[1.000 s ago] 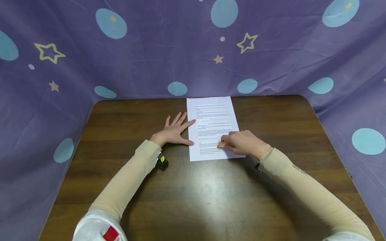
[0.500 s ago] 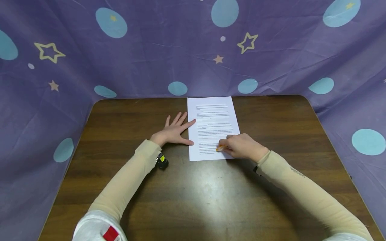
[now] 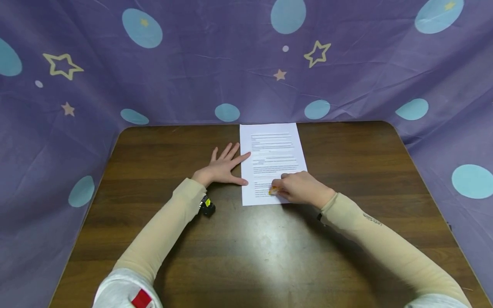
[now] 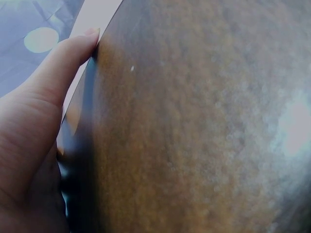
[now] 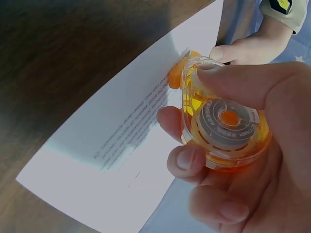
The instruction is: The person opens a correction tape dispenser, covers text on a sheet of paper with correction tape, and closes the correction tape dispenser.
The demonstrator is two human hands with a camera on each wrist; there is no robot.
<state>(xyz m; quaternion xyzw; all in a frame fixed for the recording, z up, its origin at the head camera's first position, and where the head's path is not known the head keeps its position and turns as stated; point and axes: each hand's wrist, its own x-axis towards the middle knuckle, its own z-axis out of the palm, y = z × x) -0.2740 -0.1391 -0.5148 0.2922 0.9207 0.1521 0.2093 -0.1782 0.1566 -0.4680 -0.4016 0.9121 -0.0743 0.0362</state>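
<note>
A printed sheet of white paper [image 3: 249, 198] lies near the table's far edge, with lines of text and some whitened strips. My right hand [image 3: 302, 188] grips an orange, see-through correction tape [image 5: 228, 128] between thumb and curled fingers. In the right wrist view its orange tip [image 5: 178, 73] is right at a printed line in the lower part of the page. My left hand [image 3: 220, 169] is spread flat at the sheet's left side, with thumb and index fingertip on the paper's edge. The left wrist view shows that thumb [image 4: 73, 53] resting along the edge.
Brown wooden table [image 3: 246, 261] extends around the paper. Behind and at both sides hangs a purple curtain [image 3: 200, 77] with stars and blue ovals. A black wrist camera [image 3: 208, 208] sits on the left wrist.
My right hand has slid leftward across the lower text with the correction tape, a little toward the near edge too. The left hand and the sheet stay put.
</note>
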